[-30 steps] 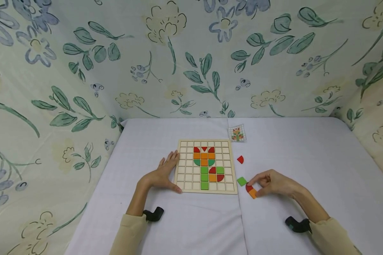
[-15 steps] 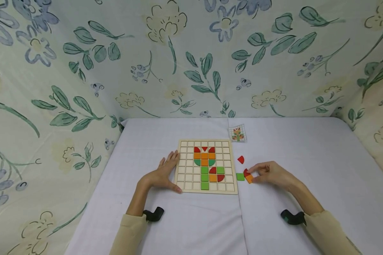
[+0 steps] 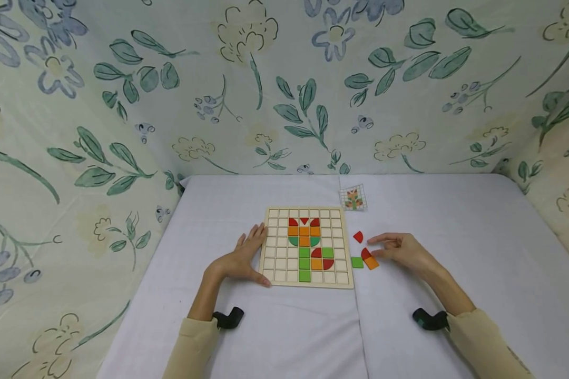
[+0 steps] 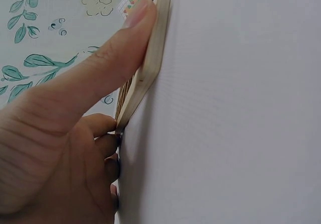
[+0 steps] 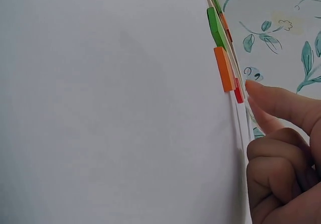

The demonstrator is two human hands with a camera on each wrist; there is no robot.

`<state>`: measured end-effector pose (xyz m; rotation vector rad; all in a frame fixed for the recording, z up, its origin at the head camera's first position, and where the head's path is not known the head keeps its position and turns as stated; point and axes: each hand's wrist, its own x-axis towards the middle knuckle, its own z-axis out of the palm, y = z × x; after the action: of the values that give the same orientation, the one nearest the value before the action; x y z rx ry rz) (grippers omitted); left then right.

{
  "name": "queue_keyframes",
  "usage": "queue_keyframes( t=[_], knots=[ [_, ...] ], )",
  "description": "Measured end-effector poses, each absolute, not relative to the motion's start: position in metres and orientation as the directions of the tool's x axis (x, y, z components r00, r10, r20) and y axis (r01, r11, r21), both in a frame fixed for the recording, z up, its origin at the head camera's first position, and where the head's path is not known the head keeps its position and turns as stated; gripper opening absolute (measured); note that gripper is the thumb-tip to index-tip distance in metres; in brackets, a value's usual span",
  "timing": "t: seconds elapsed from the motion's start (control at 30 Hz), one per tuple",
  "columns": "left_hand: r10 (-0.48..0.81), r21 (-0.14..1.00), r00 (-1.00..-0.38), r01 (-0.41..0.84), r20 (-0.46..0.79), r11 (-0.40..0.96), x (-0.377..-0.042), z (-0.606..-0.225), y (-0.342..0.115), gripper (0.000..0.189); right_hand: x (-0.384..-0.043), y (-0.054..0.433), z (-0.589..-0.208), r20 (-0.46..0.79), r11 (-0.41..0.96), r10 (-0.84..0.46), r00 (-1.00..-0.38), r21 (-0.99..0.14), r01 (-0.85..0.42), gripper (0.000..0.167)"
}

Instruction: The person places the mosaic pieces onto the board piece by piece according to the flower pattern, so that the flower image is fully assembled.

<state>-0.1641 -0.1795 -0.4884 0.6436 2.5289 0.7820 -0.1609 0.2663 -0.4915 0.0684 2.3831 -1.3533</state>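
Observation:
A wooden grid board [image 3: 280, 263] holds a flower pattern of red, orange and green tiles [image 3: 304, 240]. My left hand [image 3: 239, 260] rests at the board's left side, fingers spread along that edge and thumb at the front corner. In the left wrist view the thumb [image 4: 125, 43] lies against the wooden rim. My right hand [image 3: 408, 255] hovers right of the board, thumb and index apart with nothing between them, other fingers curled. Its thumb tip is right by a red quarter-round tile [image 3: 365, 253] and an orange square tile [image 3: 372, 262]. Its index points toward another red quarter-round tile [image 3: 357, 237].
A green square tile [image 3: 357, 262] lies beside the board's right edge. Behind the board's far right corner is a small pattern card [image 3: 353, 198] with a printed flower on a grid. White cloth [image 3: 308, 331] covers the table, and floral fabric hangs behind and at the sides.
My right hand slid the orange and red tiles away from me, nearer the green tile, which turned square to the board. Its fingers then came off them and lifted slightly. My left hand stayed still.

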Motion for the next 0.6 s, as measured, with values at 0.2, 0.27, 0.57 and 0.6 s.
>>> queue_keyframes(
  t=[0.2,0.27,0.57,0.6],
  knots=[
    [0.534,0.602,-0.808,0.302,-0.25,0.739,-0.164,-0.487,-0.179,0.143,-0.165,0.259,-0.488,-0.347,0.559,-0.094,-0.933,-0.794,0.239,0.053],
    [0.534,0.602,-0.808,0.304,-0.247,0.738,-0.164,-0.487,-0.179,0.143,-0.167,0.256,-0.488,-0.337,0.563,-0.08,-0.938,-0.792,0.236,0.055],
    [0.536,0.61,-0.809,0.303,-0.241,0.732,-0.164,-0.488,-0.179,0.143,-0.176,0.242,-0.489,-0.326,0.554,-0.055,-0.944,-0.796,0.243,0.057],
    [0.536,0.608,-0.809,0.303,-0.243,0.734,-0.164,-0.488,-0.179,0.143,-0.177,0.241,-0.489,-0.326,0.553,-0.052,-0.944,-0.796,0.245,0.057]
  ],
)
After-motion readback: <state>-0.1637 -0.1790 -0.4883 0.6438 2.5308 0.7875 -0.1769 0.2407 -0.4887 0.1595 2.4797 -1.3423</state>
